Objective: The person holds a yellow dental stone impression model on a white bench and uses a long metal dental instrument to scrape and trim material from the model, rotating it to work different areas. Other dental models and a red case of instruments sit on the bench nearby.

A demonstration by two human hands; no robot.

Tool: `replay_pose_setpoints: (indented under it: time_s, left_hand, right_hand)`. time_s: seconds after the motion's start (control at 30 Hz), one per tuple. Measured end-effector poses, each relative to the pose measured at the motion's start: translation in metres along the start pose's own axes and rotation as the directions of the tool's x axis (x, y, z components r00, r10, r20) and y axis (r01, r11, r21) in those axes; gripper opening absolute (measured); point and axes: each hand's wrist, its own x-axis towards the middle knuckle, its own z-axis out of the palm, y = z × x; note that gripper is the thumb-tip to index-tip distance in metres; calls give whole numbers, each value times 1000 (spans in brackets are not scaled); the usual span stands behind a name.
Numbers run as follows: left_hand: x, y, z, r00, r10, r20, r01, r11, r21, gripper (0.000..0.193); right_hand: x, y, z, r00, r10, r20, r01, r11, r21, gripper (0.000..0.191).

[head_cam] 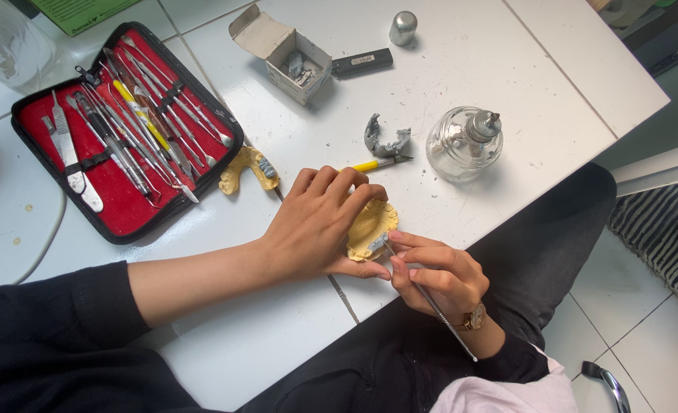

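- Yellow stone dental cast (371, 224) lies near the worktop's front edge, under my left hand (317, 226), whose fingers curl over it and pin it down.
- My right hand (434, 271) pinches a thin metal carving tool (429, 298), fingers closed round the shaft, its tip touching the cast's grey wax rim.
- Beside my left hand lies a second yellow cast (247, 167), against the open red-lined instrument case (125, 130).
- Further back stand a glass spirit lamp (465, 144), a grey wax piece (385, 139), a yellow-handled tool (379, 163) and a small cardboard box (293, 57).
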Motion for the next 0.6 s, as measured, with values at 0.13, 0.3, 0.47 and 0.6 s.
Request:
replay_pose_setpoints:
  time_s: [0.13, 0.3, 0.47, 0.6]
  left_hand:
    - [0, -1, 1, 1000, 21, -23, -21, 1000, 0, 96]
    - [0, -1, 2, 1000, 24, -17, -24, 1000, 5, 97]
    - [-1, -2, 2, 1000, 27, -6, -27, 1000, 3, 98]
    - [-1, -2, 3, 999, 38, -27, -38, 999, 4, 97]
  right_hand:
    - [-1, 0, 2, 1000, -4, -9, 4, 1000, -2, 27]
    - [0, 2, 2, 1000, -23, -8, 23, 1000, 10, 27]
    - [0, 0, 2, 1000, -3, -11, 2, 1000, -9, 30]
    - [-1, -1, 2, 1000, 8, -3, -8, 1000, -20, 31]
